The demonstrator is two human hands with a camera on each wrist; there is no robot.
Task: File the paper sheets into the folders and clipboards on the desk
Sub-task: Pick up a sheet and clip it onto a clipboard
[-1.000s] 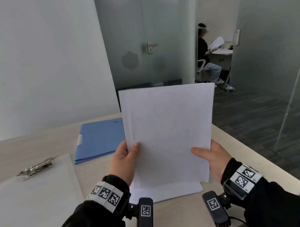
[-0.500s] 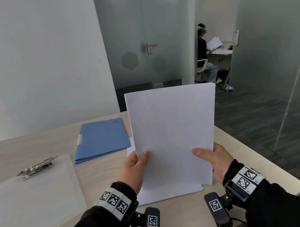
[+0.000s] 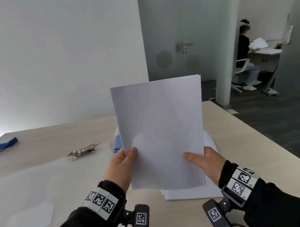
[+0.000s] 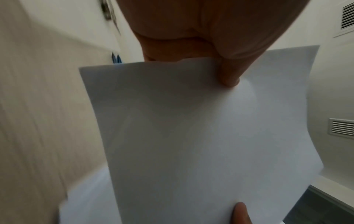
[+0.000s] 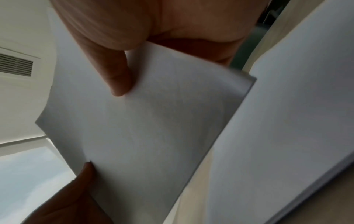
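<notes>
Pale desk (image 3: pixel 233 139) under a white wall carries everything. I have the paper sheets (image 3: pixel 161 131) upright above its right half, long axis vertical, lower edge just over the loose stack (image 3: pixel 192 192) near the front edge. My left hand (image 3: pixel 121 166) pinches their lower left side, my right hand (image 3: pixel 207 161) the lower right. The clipboard (image 3: pixel 44 179) lies flat toward the left edge, nearer my left hand; the blue folder (image 3: pixel 117 143) peeks out behind the sheets toward the far edge.
</notes>
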